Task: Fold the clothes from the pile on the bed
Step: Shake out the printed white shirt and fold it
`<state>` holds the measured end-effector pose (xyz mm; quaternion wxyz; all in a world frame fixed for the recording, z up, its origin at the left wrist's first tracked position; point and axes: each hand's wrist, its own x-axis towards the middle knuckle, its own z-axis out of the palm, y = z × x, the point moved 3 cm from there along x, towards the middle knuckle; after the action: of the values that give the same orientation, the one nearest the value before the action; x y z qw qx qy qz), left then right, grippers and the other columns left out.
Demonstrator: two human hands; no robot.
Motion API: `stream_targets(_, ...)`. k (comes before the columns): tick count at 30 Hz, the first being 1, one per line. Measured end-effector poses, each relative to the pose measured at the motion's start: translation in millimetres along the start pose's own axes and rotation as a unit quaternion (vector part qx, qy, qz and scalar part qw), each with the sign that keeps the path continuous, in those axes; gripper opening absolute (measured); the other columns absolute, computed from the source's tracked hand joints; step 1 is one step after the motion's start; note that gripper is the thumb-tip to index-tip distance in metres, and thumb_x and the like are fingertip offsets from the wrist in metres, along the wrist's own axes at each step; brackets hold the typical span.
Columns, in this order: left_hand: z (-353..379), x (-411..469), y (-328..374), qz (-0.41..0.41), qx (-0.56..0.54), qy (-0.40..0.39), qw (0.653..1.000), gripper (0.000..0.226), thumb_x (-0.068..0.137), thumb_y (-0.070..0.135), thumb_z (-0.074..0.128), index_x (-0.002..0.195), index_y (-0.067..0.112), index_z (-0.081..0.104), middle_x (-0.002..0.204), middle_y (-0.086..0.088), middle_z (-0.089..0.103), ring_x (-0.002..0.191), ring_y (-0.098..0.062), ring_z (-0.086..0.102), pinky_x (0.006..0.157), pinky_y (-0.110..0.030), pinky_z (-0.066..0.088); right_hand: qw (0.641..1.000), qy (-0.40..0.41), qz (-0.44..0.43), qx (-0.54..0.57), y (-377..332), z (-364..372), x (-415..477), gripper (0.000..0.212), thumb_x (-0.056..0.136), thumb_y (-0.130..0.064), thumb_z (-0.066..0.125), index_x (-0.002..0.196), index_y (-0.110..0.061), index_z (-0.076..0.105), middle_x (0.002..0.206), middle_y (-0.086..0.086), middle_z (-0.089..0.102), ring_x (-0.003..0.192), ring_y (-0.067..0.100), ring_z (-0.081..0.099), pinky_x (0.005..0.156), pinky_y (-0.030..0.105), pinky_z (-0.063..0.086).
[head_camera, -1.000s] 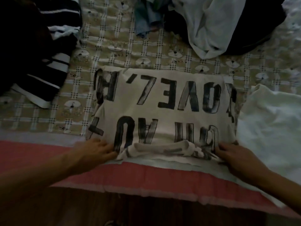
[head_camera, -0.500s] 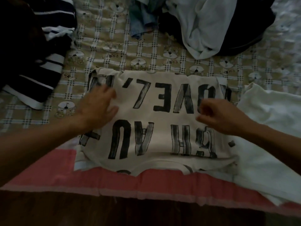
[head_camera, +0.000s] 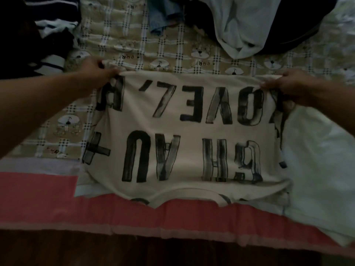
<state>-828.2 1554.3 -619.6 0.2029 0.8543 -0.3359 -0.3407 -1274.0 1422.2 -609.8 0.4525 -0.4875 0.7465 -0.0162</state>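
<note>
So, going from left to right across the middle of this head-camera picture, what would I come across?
striped black-and-white garment → left hand → cream lettered T-shirt, pinched at its far corners by both hands → right hand → white cloth

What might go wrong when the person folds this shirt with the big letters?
Both the left hand and right hand pinch only the far corners of the lettered shirt, so the middle may sag and crease. Its near edge lies on the pink border and might slide off.
</note>
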Motion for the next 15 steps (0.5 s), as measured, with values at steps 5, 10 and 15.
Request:
stream_targets(5,-4,10,8,0.028,0.291,0.137,0.946,0.041,0.097,0.036,0.054,0.127,0.009,0.048,0.126,-0.02,0.052,0.113,-0.036,0.051,0.093,-0.048,0.044,0.995,0.054,-0.018,0.087,9,5,4,0.049,0.08,-0.036,0.076,0.123,-0.02,0.059,0.111,0.007,0.066,0.097,0.027,0.066,0.085,0.047,0.056)
stream_targets(10,87,-98,31,0.325,0.257,0.019,0.91,0.062,0.094,0.039,0.048,0.148,0.014,0.03,0.156,-0.015,0.028,0.144,-0.031,0.024,0.119,-0.049,0.019,0.988,-0.015,0.019,0.151,35,17,-25,0.055,0.073,-0.033,0.08,0.121,-0.019,0.057,0.103,0.0,0.065,0.089,0.017,0.062,0.063,0.036,0.051)
stream_targets(15,214,-239,4,0.44,0.281,-0.173,0.835,0.079,0.094,0.057,0.041,0.157,0.022,0.008,0.165,-0.01,-0.004,0.151,-0.031,-0.01,0.12,-0.056,0.007,0.99,-0.097,0.038,0.098,63,24,-59,0.071,0.055,-0.033,0.084,0.121,-0.023,0.06,0.115,0.005,0.066,0.106,0.028,0.062,0.094,0.055,0.05)
